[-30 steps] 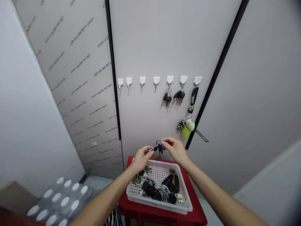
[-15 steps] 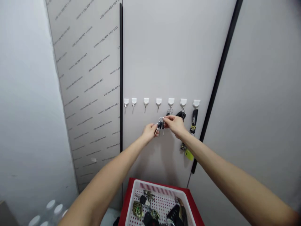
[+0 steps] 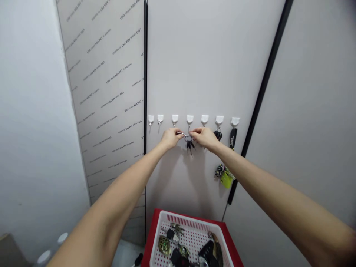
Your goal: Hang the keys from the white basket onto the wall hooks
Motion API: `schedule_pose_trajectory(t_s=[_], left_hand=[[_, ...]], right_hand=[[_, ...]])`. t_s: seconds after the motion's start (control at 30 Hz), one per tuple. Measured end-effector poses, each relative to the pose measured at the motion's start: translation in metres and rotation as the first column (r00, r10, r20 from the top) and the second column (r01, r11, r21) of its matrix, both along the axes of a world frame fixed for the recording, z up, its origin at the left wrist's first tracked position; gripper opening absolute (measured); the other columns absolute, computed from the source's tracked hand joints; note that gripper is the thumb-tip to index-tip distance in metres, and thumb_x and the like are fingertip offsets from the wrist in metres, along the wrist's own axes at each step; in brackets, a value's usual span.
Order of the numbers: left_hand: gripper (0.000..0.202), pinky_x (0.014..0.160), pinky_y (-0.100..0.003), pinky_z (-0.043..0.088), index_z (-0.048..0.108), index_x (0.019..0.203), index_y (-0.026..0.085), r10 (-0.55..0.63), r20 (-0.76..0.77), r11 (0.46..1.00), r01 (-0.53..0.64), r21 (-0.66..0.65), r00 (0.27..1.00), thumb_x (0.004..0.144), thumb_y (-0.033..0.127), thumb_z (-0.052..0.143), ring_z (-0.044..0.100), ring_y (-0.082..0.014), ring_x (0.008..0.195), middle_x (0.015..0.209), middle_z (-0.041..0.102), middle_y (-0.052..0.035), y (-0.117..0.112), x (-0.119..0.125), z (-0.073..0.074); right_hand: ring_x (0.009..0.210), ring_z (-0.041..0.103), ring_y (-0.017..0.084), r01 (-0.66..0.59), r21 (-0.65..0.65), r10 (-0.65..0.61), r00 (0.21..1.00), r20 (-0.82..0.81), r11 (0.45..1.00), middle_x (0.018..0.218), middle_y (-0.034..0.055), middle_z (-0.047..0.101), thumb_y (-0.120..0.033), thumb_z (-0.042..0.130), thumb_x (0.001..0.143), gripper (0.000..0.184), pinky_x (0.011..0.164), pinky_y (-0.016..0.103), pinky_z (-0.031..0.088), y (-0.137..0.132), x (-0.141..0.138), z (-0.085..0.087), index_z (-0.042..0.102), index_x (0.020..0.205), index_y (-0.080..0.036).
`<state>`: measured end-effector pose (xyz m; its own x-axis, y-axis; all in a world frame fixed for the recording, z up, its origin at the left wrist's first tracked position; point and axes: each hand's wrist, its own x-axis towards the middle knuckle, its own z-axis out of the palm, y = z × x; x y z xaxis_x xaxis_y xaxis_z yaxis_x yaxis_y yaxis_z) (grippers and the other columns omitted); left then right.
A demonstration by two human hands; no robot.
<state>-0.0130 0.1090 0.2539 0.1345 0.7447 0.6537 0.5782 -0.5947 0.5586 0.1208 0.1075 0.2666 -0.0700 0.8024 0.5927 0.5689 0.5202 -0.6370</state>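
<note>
A bunch of keys (image 3: 189, 145) with black heads hangs from a metal ring, just below the fourth white hook (image 3: 190, 119) from the left. My left hand (image 3: 170, 138) is closed, pinching a thin metal piece, seemingly a key, at the ring's left side. From the right, my right hand (image 3: 205, 138) pinches the ring near its top. The ring sits very close to the hook's tip; whether they touch, I cannot tell. Behind my right hand, the keys on the neighbouring hook (image 3: 204, 119) are mostly hidden.
Black keys (image 3: 218, 135) and a black strap (image 3: 233, 138) with a yellow-green tag (image 3: 226, 180) hang at the right. Below, a white basket (image 3: 191, 221) of keys and trinkets rests on a red surface (image 3: 152, 237). Bottle caps (image 3: 62, 237) show at lower left.
Both hands have lifted the keys up to just under the fourth hook. My left hand has shifted from beside the hanging keys up to the ring's left side.
</note>
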Motion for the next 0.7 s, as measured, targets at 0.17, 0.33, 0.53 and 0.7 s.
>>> schedule_pose_trajectory(t_s=[0.17,0.33,0.53,0.7], left_hand=[[0.009,0.049,-0.018,0.035,0.054,0.061,0.011,-0.136,0.078,0.989,0.140,-0.050,0.988,0.057,0.016,0.049,0.042,-0.0059,0.046,0.046,0.046,0.0030,-0.001,0.006,0.007],[0.027,0.045,-0.017,0.036,0.047,0.082,0.010,-0.084,0.370,0.985,0.133,-0.109,0.925,0.055,0.013,0.052,0.043,-0.0048,0.043,0.050,0.046,0.0035,-0.001,0.016,0.003],[0.021,0.046,-0.018,0.035,0.051,0.075,0.009,-0.023,0.399,0.931,0.165,-0.327,0.917,0.063,0.027,0.047,0.045,-0.0050,0.046,0.061,0.053,-0.0025,-0.002,0.033,-0.011],[0.019,0.044,-0.017,0.033,0.054,0.064,0.010,-0.009,0.322,0.926,0.129,-0.355,0.947,0.062,0.028,0.047,0.043,-0.0052,0.044,0.058,0.054,-0.0023,0.006,0.040,-0.022]], right_hand=[[0.051,0.047,0.006,-0.284,-0.075,0.275,0.955,-0.113,0.956,0.057,-0.0001,0.056,-0.024,0.049,0.059,0.020,0.047,0.017,0.036,-0.013,-0.006,0.001,0.058,0.074,-0.013],[0.041,0.043,0.005,-0.287,-0.084,0.242,0.906,-0.346,0.954,0.046,-0.0019,0.050,-0.017,0.050,0.059,0.006,0.041,0.018,0.037,-0.008,-0.011,-0.001,0.053,0.061,-0.012],[0.042,0.047,0.006,-0.141,-0.051,0.092,0.838,-0.537,0.989,0.049,-0.0011,0.052,-0.015,0.047,0.061,0.002,0.040,0.019,0.040,0.005,-0.016,-0.005,0.045,0.061,-0.014],[0.043,0.049,0.008,-0.033,-0.074,-0.012,0.842,-0.540,0.997,0.051,-0.0008,0.052,-0.014,0.047,0.060,0.006,0.041,0.021,0.041,0.018,-0.015,-0.012,0.045,0.066,-0.015]])
